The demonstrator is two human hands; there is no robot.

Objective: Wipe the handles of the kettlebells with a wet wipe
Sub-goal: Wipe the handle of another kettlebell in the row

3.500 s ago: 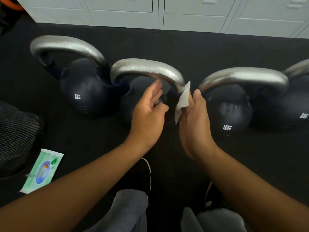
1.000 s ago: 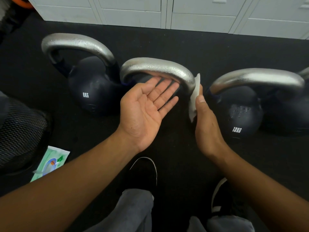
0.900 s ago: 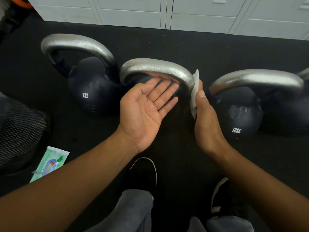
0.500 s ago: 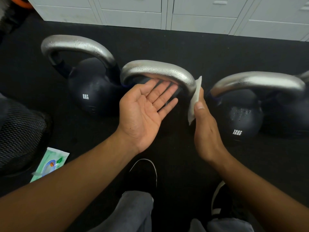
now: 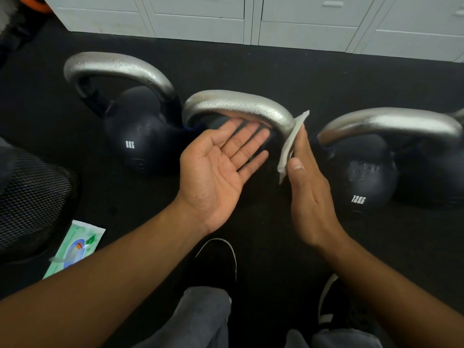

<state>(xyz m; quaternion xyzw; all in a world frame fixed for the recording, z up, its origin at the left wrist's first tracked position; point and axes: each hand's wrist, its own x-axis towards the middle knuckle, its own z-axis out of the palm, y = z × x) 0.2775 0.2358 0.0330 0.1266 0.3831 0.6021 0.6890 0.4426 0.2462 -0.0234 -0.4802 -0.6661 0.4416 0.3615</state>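
Fingers of our left hand: straight, palm up, tips under the middle kettlebell handle. Right hand: thumb and fingers pinch a white wet wipe against that handle's right leg. Kettlebells on the black floor: 8KG kettlebell toward its left edge, 12KG kettlebell toward its right. Green wipes packet near the lower-left corner.

Round black body of the middle silver-handled kettlebell mostly hidden behind the left hand, fourth kettlebell's silver handle cut off at right edge, right hand fingers concealed behind white wet wipe, green wipe packet print blurred
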